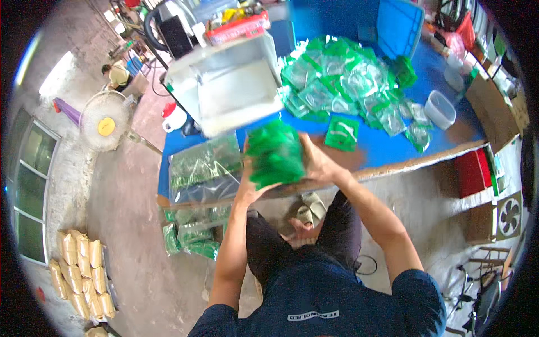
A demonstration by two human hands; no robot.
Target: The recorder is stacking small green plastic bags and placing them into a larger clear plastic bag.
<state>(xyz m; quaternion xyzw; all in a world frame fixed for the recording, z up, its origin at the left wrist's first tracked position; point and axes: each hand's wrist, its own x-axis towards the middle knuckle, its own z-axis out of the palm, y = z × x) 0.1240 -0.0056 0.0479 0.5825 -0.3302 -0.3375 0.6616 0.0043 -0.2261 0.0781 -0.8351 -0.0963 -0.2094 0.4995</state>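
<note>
The left hand [250, 181] and right hand [319, 163] clamp their fingers on a green bundle [274, 151], bag pile [339, 76] at 1 o'clock; squeezing evenly should stop slips.

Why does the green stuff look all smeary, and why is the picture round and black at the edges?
In the head view, the green bundle between the left hand and right hand is smeared, probably by motion blur; the same view's dark round rim likely comes from its fisheye lens; also there, white glints shine on the clear packets.
</note>
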